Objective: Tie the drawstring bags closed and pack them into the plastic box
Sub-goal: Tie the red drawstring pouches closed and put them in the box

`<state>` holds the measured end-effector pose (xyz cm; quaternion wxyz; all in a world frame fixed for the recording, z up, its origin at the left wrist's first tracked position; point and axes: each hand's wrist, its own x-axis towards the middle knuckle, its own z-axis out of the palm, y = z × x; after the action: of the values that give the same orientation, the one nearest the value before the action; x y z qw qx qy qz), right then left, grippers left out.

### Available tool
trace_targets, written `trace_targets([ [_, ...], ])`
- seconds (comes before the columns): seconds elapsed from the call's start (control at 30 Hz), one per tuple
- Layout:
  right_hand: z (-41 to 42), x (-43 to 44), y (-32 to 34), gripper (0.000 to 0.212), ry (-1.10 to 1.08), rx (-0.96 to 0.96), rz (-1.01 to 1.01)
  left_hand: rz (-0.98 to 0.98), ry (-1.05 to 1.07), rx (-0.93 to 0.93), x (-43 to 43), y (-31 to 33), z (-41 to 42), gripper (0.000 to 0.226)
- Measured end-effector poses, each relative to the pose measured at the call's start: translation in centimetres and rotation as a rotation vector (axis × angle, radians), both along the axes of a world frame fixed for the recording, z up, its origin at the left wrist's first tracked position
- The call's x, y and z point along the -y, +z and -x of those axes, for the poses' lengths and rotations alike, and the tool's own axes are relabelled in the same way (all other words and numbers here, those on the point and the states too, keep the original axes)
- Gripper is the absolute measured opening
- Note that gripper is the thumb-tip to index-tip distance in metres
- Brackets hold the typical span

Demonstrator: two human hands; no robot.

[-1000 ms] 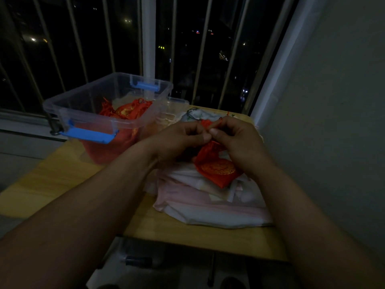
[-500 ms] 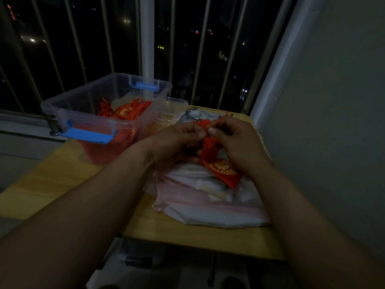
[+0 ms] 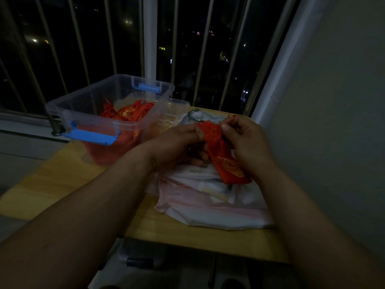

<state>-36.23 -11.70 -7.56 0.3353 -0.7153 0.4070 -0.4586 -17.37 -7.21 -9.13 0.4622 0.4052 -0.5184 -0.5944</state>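
Nearest, the left forearm (image 3: 87, 211) and the right forearm (image 3: 312, 215) reach in from the bottom corners and meet over a light wooden table (image 3: 62, 180). Below the table's near edge the floor is too dim to make out.

On the table's right half lies a loose pile of pale fabric pieces (image 3: 208, 205), pink and white, overlapping one another. Just above this pile both hands hold a red drawstring bag (image 3: 227, 165). The left hand (image 3: 177, 142) pinches the left side of the gathered neck between thumb and forefinger, its other fingers curled beneath. The right hand (image 3: 245, 142) pinches the right side of the neck, fingers curled inward. A thin red cord (image 3: 231, 117) shows above its knuckles. The neck is bunched tight between the two thumbs. The body of the bag hangs down and to the right, showing a gold pattern, and its lower edge lies over the pale pile.

Beyond the hands lies a pale patterned cloth (image 3: 200, 116) with a dark cord at its top.

To the left, well apart from the hands, stands the clear plastic box (image 3: 83, 105), open, with a blue latch (image 3: 91, 137) on its near end and another on the far end. Inside it lie several red bags (image 3: 133, 110) with gold print. Touching its right side is a second clear plastic piece (image 3: 177, 105); lid or container, I cannot tell.

Farthest off, slanted window bars (image 3: 203, 53) cross a dark night view with scattered lights, a white post (image 3: 150, 38) stands among them, and a plain wall (image 3: 333, 122) fills the right.
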Motion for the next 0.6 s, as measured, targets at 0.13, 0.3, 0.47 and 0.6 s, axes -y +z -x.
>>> trace_targets([
  [0.13, -0.1, -0.4, 0.2, 0.012, -0.026, 0.012, 0.015, 0.001, 0.042, 0.031, -0.2, 0.2, 0.3, 0.018],
  [0.3, -0.5, -0.4, 0.3, 0.01, -0.083, -0.063, 0.086, 0.03, 0.098, 0.139, -1.0, 0.7, 1.1, 0.034],
  [0.47, -0.9, 0.0, 0.3, 0.011, -0.099, -0.051, 0.053, 0.088, 0.142, 0.272, -1.0, 0.8, 1.6, 0.037],
  [0.6, -0.3, -0.1, 1.0, 0.022, 0.004, -0.001, -0.112, 0.067, 0.298, 0.14, -0.5, 0.5, 1.3, 0.02],
])
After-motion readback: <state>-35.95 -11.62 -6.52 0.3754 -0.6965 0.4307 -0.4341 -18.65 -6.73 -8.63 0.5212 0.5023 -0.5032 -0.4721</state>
